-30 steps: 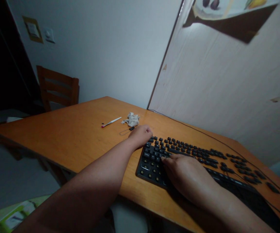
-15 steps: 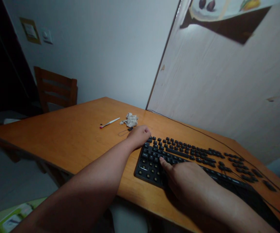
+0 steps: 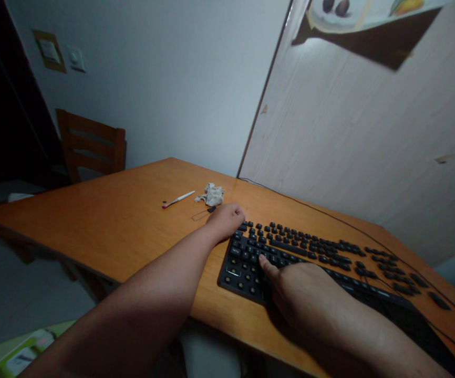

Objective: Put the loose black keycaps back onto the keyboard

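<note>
A black keyboard point(image 3: 231, 286) lies at an angle on the wooden table, its near left rows showing bare switches without keycaps. The index finger of my right hand point(image 3: 306, 294) is stretched out and presses on a key; its other fingers are hidden under the palm. My left hand point(image 3: 227, 218) rests at the keyboard's far left corner with its fingers curled; whether anything is inside them is hidden. Loose black keycaps point(image 3: 290, 251) lie in rows behind the keyboard. Beside my left wrist is a wire tool with a black handle point(image 3: 212, 209).
A white toothbrush-like stick with a red end point(image 3: 180, 198) and a crumpled grey cloth or tissue point(image 3: 214, 194) lie on the table point(image 3: 105, 226). A black cable point(image 3: 310, 203) runs along the wall side. A wooden chair point(image 3: 91, 142) stands beyond the table's left end.
</note>
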`<action>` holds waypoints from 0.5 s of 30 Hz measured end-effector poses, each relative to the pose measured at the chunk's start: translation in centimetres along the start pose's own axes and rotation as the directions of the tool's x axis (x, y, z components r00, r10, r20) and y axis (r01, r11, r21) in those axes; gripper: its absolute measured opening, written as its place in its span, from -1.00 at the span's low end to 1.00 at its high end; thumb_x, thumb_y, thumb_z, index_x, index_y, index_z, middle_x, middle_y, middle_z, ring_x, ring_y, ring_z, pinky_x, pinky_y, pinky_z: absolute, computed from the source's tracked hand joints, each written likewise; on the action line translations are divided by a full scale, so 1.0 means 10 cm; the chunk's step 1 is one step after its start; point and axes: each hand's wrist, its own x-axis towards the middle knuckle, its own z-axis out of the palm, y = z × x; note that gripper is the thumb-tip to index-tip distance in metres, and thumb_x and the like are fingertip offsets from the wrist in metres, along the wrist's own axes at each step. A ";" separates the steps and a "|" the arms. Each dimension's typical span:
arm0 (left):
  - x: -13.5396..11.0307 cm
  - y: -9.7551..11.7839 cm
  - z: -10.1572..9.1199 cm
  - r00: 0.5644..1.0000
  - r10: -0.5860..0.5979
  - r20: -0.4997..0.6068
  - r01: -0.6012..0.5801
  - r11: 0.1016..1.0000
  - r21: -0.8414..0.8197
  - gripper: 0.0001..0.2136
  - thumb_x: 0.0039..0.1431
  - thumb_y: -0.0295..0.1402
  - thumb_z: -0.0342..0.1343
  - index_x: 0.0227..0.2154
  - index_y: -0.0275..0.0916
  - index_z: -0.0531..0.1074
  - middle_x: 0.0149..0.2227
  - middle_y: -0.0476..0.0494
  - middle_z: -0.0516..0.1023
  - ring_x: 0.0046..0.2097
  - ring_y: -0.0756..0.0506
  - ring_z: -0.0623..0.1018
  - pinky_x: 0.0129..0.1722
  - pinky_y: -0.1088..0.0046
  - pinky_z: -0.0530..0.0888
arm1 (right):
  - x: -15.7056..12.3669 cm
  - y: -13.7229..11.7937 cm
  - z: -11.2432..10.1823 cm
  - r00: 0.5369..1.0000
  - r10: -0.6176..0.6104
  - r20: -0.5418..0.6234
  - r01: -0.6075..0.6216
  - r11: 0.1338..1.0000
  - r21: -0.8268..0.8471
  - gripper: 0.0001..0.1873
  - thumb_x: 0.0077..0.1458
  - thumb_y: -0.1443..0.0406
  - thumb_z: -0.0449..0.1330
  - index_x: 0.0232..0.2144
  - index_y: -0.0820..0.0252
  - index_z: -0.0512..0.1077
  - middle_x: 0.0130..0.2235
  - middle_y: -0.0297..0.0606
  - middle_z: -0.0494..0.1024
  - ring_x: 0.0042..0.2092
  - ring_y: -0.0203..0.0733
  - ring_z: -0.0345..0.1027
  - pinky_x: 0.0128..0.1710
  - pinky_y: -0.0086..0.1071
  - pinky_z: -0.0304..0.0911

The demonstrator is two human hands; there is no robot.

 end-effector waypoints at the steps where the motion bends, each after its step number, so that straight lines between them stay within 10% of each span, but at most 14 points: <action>1: 0.00 0.00 0.00 1.000 -0.001 0.001 0.001 1.000 0.003 -0.81 0.08 -0.27 0.06 -0.44 -0.25 0.51 -0.45 -0.06 0.53 -0.42 -0.03 0.42 -0.48 0.51 0.24 | 0.00 0.00 0.01 1.000 -0.006 -0.009 0.006 1.000 0.009 -0.27 0.09 0.37 -0.01 0.33 0.29 0.10 -0.25 -0.01 0.65 -0.27 0.09 0.56 -0.32 -0.22 0.34; 15: 0.02 -0.03 0.01 1.000 0.008 -0.001 -0.008 1.000 -0.004 -0.83 0.07 -0.28 0.07 -0.46 -0.25 0.49 -0.46 -0.06 0.52 -0.41 -0.03 0.41 -0.48 0.51 0.22 | -0.09 0.21 -0.07 0.995 0.034 -0.089 -0.014 0.976 0.217 -0.50 0.16 0.32 -0.02 0.12 0.08 0.43 -0.16 -0.14 0.64 -0.16 0.00 0.54 -0.17 -0.25 0.37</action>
